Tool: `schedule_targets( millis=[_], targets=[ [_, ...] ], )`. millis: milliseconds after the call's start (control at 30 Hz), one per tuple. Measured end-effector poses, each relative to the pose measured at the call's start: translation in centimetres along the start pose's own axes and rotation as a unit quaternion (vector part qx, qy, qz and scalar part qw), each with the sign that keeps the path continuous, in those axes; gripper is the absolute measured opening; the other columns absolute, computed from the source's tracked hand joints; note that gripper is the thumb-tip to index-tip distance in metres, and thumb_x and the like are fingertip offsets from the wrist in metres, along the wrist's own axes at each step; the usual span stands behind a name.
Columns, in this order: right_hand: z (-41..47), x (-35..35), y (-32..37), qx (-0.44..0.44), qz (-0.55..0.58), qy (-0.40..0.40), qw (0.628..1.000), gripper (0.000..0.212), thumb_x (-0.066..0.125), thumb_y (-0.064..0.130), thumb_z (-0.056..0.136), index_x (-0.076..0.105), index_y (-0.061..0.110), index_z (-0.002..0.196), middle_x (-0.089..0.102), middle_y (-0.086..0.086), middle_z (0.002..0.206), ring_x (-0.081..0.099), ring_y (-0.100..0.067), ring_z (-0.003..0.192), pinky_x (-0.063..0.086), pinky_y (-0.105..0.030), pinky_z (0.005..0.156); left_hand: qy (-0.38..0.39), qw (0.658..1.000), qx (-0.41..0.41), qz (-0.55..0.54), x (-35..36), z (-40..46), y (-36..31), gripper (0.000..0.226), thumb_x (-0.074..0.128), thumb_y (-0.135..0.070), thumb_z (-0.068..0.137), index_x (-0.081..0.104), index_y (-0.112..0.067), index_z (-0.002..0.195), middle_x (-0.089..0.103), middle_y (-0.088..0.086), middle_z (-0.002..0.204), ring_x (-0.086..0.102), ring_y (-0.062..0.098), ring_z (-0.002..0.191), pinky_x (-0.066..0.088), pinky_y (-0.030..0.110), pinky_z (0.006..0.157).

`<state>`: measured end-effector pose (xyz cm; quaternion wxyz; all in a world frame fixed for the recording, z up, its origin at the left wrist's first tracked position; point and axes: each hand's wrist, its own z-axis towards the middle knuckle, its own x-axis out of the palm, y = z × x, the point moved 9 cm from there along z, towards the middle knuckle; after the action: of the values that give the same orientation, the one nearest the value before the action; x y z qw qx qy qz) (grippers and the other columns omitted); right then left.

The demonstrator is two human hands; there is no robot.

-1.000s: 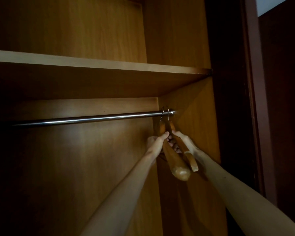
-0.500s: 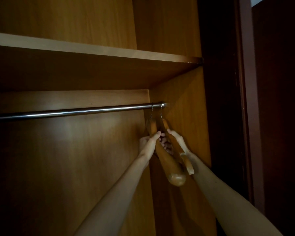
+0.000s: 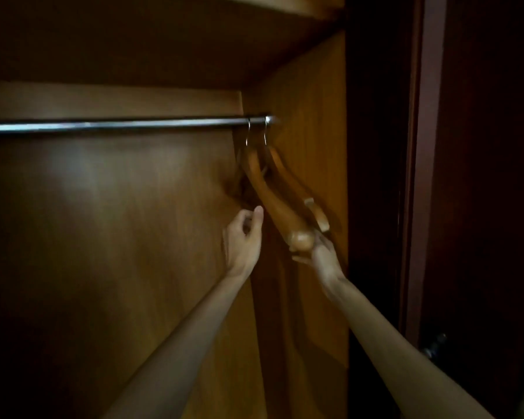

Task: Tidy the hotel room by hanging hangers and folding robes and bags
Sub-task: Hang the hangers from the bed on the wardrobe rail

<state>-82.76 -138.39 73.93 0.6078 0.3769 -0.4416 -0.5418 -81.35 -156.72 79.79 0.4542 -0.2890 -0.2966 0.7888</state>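
Wooden hangers (image 3: 280, 196), two, hooked side by side at the far right end of the rail (image 3: 112, 124), against the right wardrobe wall. Rigid and smooth, likely light but prone to swinging and clacking; best taken at the thick shoulder or near the hook neck. Long axis running front to back, near ends pointing down toward the camera. Left hand (image 3: 243, 238) just left of the hangers, fingers loosely curled, grasping nothing, thumb close to the wood. Right hand (image 3: 321, 255) under the rounded near end, seemingly cupping it from below; grip partly hidden.
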Motion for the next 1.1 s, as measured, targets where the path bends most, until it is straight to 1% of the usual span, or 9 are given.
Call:
schedule_targets(
  millis=[100,233,300,400,533,700,933,1033,1100],
  targets=[
    [-4.0,-1.6,-5.2,0.026,-0.119,-0.001,0.993,0.032,0.048,0.045,0.102,0.067,0.021,0.113,0.071,0.001,0.104,0.070,-0.017,0.094,0.059,-0.035,0.085,0.100,0.994,-0.039,-0.011,2.5,-6.0,4.1,0.040,0.048,-0.062,0.095,0.057,-0.027,0.081,0.056,-0.014,0.066,0.053,0.005,0.057,0.042,0.028,0.058],
    [-9.7,-4.3,-11.9,0.058,-0.231,0.035,0.971,0.025,0.053,0.042,0.102,0.067,0.022,0.108,0.070,0.003,0.094,0.068,-0.011,0.085,0.055,-0.025,0.075,0.248,0.964,-0.089,0.029,6.9,-14.5,10.2,0.028,0.055,-0.046,0.099,0.066,-0.021,0.095,0.066,-0.009,0.075,0.063,0.011,0.065,0.051,0.035,0.059],
    [-12.8,-6.2,-15.6,0.085,-0.283,0.047,0.954,0.019,0.057,0.034,0.099,0.069,0.021,0.105,0.071,0.000,0.089,0.068,-0.014,0.080,0.056,-0.029,0.071,0.307,0.945,-0.110,0.035,9.0,-19.0,12.3,0.022,0.058,-0.040,0.099,0.068,-0.021,0.094,0.068,-0.006,0.075,0.066,0.014,0.065,0.053,0.036,0.059],
    [-18.5,-9.7,-21.3,0.143,-0.346,0.054,0.926,0.015,0.057,0.013,0.096,0.072,0.014,0.099,0.071,0.004,0.088,0.067,-0.006,0.079,0.056,-0.031,0.072,0.393,0.906,-0.151,0.051,12.3,-26.0,15.5,0.021,0.058,-0.034,0.100,0.069,-0.017,0.095,0.070,-0.001,0.076,0.065,0.010,0.061,0.054,0.028,0.056],
    [-26.8,-14.8,-27.0,0.257,-0.384,0.010,0.887,0.018,0.058,0.023,0.097,0.074,0.016,0.097,0.071,0.007,0.086,0.067,-0.009,0.079,0.056,-0.031,0.076,0.491,0.848,-0.187,0.073,16.2,-35.2,18.9,0.019,0.059,-0.030,0.100,0.068,-0.015,0.093,0.071,-0.001,0.073,0.064,0.010,0.055,0.052,0.026,0.055],
    [-40.3,-20.9,-32.2,0.419,-0.363,-0.047,0.831,0.016,0.060,0.028,0.095,0.073,0.020,0.094,0.071,0.001,0.085,0.070,-0.023,0.085,0.057,-0.037,0.083,0.625,0.746,-0.202,0.113,20.0,-48.7,20.0,0.013,0.061,-0.021,0.097,0.069,-0.014,0.090,0.071,-0.002,0.070,0.064,0.011,0.051,0.052,0.023,0.051],
    [-62.1,-25.1,-34.3,0.579,-0.292,-0.163,0.744,0.014,0.059,0.025,0.088,0.071,0.028,0.081,0.076,-0.005,0.094,0.070,-0.026,0.090,0.058,-0.040,0.085,0.810,0.535,-0.172,0.165,21.2,-67.8,17.7,0.014,0.057,-0.019,0.100,0.066,-0.010,0.098,0.073,0.004,0.080,0.066,0.016,0.062,0.053,0.028,0.060],
    [-71.8,-24.6,-33.9,0.622,-0.241,-0.209,0.715,0.020,0.057,0.019,0.092,0.076,0.017,0.098,0.076,-0.006,0.099,0.071,-0.026,0.091,0.058,-0.041,0.086,0.846,0.478,-0.129,0.197,20.8,-74.1,15.8,0.013,0.058,-0.023,0.098,0.068,-0.015,0.095,0.075,0.004,0.079,0.071,0.020,0.068,0.056,0.031,0.067],
    [-78.3,-23.9,-33.2,0.648,-0.203,-0.256,0.688,0.020,0.057,0.018,0.090,0.076,0.017,0.095,0.076,-0.008,0.099,0.072,-0.028,0.091,0.059,-0.043,0.086,0.865,0.444,-0.099,0.212,20.3,-78.1,14.1,0.013,0.058,-0.022,0.096,0.068,-0.020,0.087,0.075,0.002,0.076,0.071,0.019,0.065,0.057,0.030,0.065]
  ],
)
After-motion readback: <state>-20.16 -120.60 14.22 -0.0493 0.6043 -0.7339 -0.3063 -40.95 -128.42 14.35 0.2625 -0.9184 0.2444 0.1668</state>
